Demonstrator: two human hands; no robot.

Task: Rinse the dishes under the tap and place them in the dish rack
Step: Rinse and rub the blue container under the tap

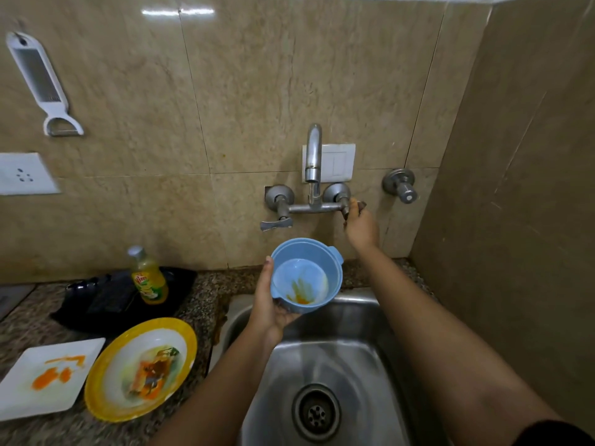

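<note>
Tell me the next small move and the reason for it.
Probably turn the right tap handle open: the right hand grips it, and the left hand holds the orange-stained blue bowl below the spout.

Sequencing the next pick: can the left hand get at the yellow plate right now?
Probably not yet. The left hand has its grip on the blue bowl over the sink, and the right hand holds the tap handle. The way itself looks free: the yellow plate lies uncovered on the counter.
</note>
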